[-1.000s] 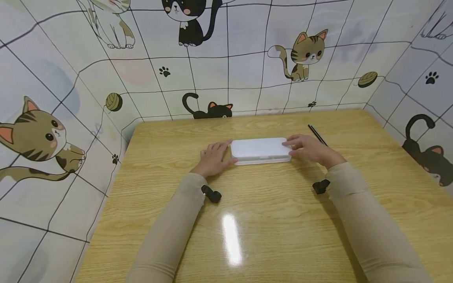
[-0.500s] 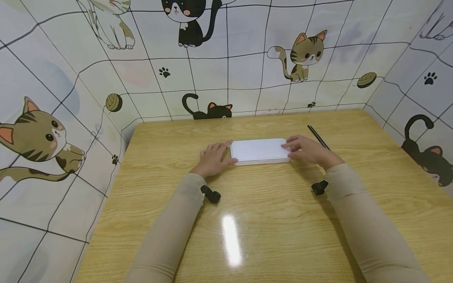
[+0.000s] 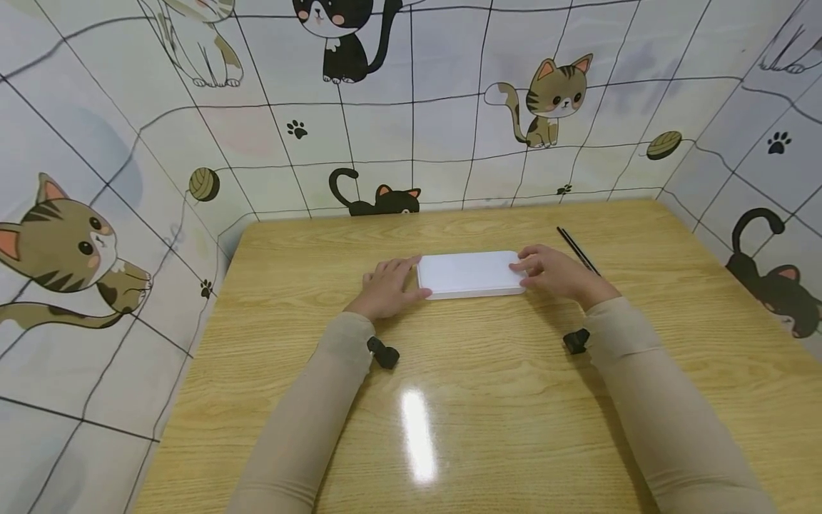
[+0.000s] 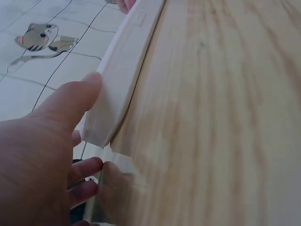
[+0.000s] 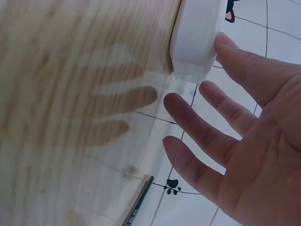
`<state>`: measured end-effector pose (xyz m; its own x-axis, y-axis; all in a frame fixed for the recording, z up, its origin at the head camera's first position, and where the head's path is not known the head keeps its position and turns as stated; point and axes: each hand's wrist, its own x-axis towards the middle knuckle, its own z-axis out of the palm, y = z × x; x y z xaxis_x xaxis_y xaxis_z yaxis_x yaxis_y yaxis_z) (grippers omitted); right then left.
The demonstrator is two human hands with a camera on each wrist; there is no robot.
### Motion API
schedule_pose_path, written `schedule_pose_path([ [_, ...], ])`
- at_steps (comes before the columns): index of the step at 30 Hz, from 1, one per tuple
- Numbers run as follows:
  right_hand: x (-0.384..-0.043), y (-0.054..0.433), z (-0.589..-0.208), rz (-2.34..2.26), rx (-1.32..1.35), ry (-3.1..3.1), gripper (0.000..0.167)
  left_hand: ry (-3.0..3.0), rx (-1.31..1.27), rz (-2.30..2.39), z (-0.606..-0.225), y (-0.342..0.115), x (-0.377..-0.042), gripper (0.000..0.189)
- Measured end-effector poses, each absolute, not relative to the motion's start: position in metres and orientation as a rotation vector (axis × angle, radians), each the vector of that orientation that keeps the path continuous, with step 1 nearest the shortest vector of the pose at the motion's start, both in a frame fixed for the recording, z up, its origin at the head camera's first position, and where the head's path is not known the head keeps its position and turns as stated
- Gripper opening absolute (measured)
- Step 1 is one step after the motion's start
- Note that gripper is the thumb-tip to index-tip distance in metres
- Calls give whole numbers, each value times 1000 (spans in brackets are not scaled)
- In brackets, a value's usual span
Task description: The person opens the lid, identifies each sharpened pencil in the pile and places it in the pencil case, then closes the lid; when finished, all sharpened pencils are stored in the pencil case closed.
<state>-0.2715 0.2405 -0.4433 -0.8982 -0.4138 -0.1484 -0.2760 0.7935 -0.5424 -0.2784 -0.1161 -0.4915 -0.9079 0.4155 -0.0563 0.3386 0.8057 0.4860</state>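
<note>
A white plastic pencil case (image 3: 472, 275) lies flat on the table with its lid down, long side toward me. My left hand (image 3: 388, 289) holds its left end, thumb at the front corner and index finger at the back corner. In the left wrist view that thumb (image 4: 89, 87) presses the case's front side, and the lower fingers hang beside it. At the right end my right hand (image 3: 555, 275) holds the case between thumb and fingers. The right wrist view shows the thumb on the case's edge, with the other fingers (image 5: 197, 120) spread and loosely bent past its end.
Two thin black pens or sticks (image 3: 578, 250) lie on the wooden table (image 3: 488, 400) behind the right hand. A wall covering (image 3: 449, 128) printed with cats and a grid encloses the table at the back and sides. Small black cameras sit at both wrists.
The lid of the pencil case has gone down: a grey band and clasp showed at its front a second ago, and now the front looks white. Both hands stay at its ends.
</note>
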Motion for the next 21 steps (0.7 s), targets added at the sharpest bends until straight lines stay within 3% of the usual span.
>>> schedule_pose_path([
  [21,-264,211,-442,-606,-557,2788,41,2858,549,650,-497,-129,-271,85],
])
